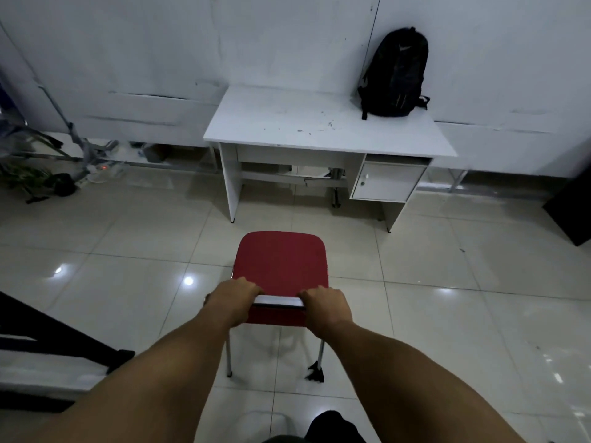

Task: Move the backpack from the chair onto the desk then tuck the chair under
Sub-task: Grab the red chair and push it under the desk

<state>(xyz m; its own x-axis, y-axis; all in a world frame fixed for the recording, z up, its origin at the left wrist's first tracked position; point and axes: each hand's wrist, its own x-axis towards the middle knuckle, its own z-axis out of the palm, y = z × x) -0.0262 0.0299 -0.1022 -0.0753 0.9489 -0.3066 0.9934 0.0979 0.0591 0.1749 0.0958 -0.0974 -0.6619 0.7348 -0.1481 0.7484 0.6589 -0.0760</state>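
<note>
A black backpack (pixel 395 75) stands upright at the back right of the white desk (pixel 287 123), leaning against the wall. The red chair (pixel 279 260) stands on the tiled floor a short way in front of the desk, its seat bare and facing the desk. My left hand (pixel 235 298) grips the left end of the chair's backrest top. My right hand (pixel 326 306) grips the right end of the same backrest. Both arms reach forward from the bottom of the view.
The desk has a small cabinet (pixel 387 183) under its right side and an open leg space on the left. Metal stands and cables (pixel 80 155) lie at the far left by the wall. A dark object (pixel 572 212) sits on the floor at right. Black furniture (pixel 48 343) is at lower left.
</note>
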